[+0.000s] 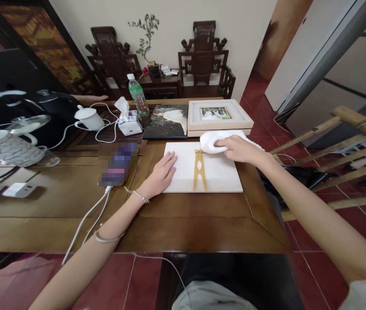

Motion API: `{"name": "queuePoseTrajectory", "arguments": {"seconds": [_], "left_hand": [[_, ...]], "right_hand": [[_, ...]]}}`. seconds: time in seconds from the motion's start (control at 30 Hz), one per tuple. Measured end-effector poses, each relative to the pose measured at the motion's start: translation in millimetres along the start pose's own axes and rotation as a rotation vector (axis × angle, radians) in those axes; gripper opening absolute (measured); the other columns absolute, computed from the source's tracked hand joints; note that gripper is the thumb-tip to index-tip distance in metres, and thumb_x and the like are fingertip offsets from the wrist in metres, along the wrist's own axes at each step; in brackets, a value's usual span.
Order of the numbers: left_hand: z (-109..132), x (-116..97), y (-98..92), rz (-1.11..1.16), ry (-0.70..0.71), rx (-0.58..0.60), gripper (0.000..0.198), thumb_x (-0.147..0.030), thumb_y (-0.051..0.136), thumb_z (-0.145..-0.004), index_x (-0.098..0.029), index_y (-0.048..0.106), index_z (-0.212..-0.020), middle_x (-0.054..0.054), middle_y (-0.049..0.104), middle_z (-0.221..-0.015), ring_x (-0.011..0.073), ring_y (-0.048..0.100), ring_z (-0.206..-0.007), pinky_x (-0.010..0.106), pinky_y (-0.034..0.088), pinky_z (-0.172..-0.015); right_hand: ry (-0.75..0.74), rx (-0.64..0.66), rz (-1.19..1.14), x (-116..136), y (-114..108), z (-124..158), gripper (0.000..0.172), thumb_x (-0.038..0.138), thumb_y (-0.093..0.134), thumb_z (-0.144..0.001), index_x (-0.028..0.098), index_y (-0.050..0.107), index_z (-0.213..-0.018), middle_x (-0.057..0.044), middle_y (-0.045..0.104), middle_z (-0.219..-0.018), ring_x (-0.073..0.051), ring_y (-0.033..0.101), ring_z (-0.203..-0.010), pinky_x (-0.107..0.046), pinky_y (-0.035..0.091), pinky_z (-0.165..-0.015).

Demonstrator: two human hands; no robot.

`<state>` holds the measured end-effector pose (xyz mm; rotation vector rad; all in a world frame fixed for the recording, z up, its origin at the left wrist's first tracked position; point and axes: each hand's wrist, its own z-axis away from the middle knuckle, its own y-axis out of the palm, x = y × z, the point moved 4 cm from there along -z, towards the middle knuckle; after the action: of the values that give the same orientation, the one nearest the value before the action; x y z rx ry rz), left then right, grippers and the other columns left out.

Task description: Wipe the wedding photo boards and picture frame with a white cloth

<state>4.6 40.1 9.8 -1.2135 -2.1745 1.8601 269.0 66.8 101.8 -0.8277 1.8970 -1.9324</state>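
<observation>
- I see a white cloth [213, 140] bunched in the right hand [236, 148], whose fingers are clamped on it over the far right corner of a white board [183, 159].
- The board lies flat on the table [170, 232], between the two hands.
- A gold figure [198, 157] with two long legs shows on the board, left of the right hand and near the cloth; whether it is loose or fixed I cannot tell.
- The left hand [162, 172] rests palm down, grasping nothing, its fingers lying close together across the board's left edge.
- Just beyond the right hand I make out a pale frame [245, 113] around a small photo.
- Beside it, beyond the left hand, lies a dark print [170, 120] with a white gown.
- Left of the left hand lies a blurred phone [120, 163], a white cable at its near end.
- Farther beyond the left hand stand a tissue box [130, 124], a green bottle [138, 95] and a lidded cup [89, 118].
- Another person's hand [97, 97] shows past the cup.
</observation>
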Motion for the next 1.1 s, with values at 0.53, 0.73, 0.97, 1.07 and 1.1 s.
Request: {"name": "queuePoseTrajectory", "arguments": {"seconds": [0.53, 0.73, 0.97, 1.07, 1.1], "left_hand": [[-1, -1, 2.0, -0.010, 0.015, -0.021, 0.048, -0.031, 0.033, -0.098, -0.012, 0.043, -0.141, 0.016, 0.037, -0.152, 0.0270, 0.027, -0.144, 0.050, 0.025, -0.118], [0, -2, 1.5, -0.020, -0.004, -0.010, 0.050, -0.032, 0.032, -0.098, -0.011, 0.041, -0.142, 0.017, 0.036, -0.152, 0.0272, 0.027, -0.144, 0.050, 0.024, -0.118], [-2, -4, 2.2, -0.022, 0.010, -0.006, 0.051, -0.029, 0.033, -0.097, -0.004, 0.043, -0.140, 0.021, 0.035, -0.151, 0.0289, 0.026, -0.144, 0.048, 0.022, -0.119], [-2, -3, 2.6, -0.019, 0.013, -0.014, 0.050, -0.030, 0.033, -0.097, -0.008, 0.042, -0.141, 0.018, 0.035, -0.152, 0.0288, 0.026, -0.144, 0.050, 0.024, -0.118], [-1, -3, 2.6, -0.019, 0.013, -0.017, 0.049, -0.030, 0.033, -0.097, -0.010, 0.041, -0.142, 0.017, 0.035, -0.153, 0.0284, 0.026, -0.144, 0.051, 0.024, -0.118]], "right_hand": [[-0.079, -0.004, 0.011, 91, 23, 123, 0.051, -0.003, 0.040, -0.063, 0.020, 0.071, -0.097, -0.013, 0.065, -0.123, -0.027, 0.055, -0.124, -0.047, 0.041, -0.106], [-0.108, 0.025, -0.009, 97, 21, 133, 0.050, -0.003, 0.040, -0.062, 0.020, 0.071, -0.093, -0.012, 0.067, -0.121, -0.027, 0.056, -0.123, -0.046, 0.044, -0.105], [0.010, 0.008, 0.021, 48, 17, 73, 0.052, -0.001, 0.041, -0.066, 0.019, 0.068, -0.104, -0.010, 0.068, -0.099, -0.026, 0.063, -0.094, -0.036, 0.050, -0.082], [0.050, -0.055, 0.011, 29, 19, 37, 0.054, 0.000, 0.041, -0.069, 0.018, 0.065, -0.114, -0.009, 0.068, -0.097, -0.026, 0.062, -0.091, -0.036, 0.048, -0.081], [0.059, -0.082, -0.003, 26, 20, 26, 0.056, 0.000, 0.041, -0.070, 0.018, 0.063, -0.118, -0.010, 0.068, -0.102, -0.026, 0.061, -0.094, -0.036, 0.047, -0.083]]}}
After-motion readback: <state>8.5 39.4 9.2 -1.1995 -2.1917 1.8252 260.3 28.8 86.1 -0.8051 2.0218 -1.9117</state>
